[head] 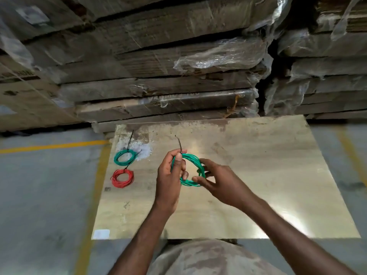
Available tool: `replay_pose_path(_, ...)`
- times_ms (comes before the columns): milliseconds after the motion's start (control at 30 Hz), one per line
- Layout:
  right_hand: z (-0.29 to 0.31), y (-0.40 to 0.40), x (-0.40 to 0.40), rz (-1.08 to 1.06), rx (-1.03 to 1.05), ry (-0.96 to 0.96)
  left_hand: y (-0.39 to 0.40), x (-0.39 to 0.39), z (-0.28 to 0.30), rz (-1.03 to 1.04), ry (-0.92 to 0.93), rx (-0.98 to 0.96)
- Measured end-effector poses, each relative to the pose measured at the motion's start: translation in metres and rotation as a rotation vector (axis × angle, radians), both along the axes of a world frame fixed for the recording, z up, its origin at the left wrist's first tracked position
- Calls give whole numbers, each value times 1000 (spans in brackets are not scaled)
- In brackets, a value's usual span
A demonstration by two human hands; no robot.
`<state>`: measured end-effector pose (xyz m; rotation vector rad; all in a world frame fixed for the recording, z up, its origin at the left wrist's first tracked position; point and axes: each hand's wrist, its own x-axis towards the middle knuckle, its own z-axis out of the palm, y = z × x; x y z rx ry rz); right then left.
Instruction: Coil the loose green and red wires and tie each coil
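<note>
A coil of green wire (193, 161) hangs in the air above the middle of a shiny board (258, 175). My left hand (171, 175) pinches the coil's upper left side, where a dark tie end (179, 143) sticks up past my thumb. My right hand (220, 180) holds the coil's lower right side with fingertips. On the board's left part lie two tied coils: a green coil (124, 158) with dark tie ends, and a red coil (122, 178) just below it.
The board lies on a grey concrete floor with yellow painted lines (53, 145). Stacks of flattened cardboard wrapped in plastic film (178, 76) rise right behind the board's far edge. A small white label (101, 233) sits at the board's near left corner.
</note>
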<state>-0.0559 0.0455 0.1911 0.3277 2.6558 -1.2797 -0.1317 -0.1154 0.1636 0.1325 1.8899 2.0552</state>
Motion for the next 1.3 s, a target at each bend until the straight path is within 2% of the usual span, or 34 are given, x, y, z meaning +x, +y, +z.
replay_pose_path(167,-46,-63,-32,-40,-165,-53,-66,-2,-32,180,-47,-37)
replay_pose_path(267,-73,-115,-48,10,-209,-100,-123,-10,-57,233,-57,-194)
replay_pose_path(467,-137,-232,-87,27,-176,-223,-246,-50,-115,163,-73,-513)
replay_pose_path(600,-187,-291,-106,17,-77,-338,-302,-79,-177,80,-146,-616)
replay_pose_path(733,-214,-327,-111,21,68,-414,-325,-99,-226,-58,-124,-756)
replay_pose_path(833,-230,-336,-113,30,145,-429,-328,-105,-244,-87,-125,-783)
replay_pose_path(967,-240,-335,-120,16,130,-424,-325,-105,-246,-68,-52,-820)
replay_pose_path(1300,-235,-328,-117,69,188,-390,-330,-96,-236,49,-95,-816)
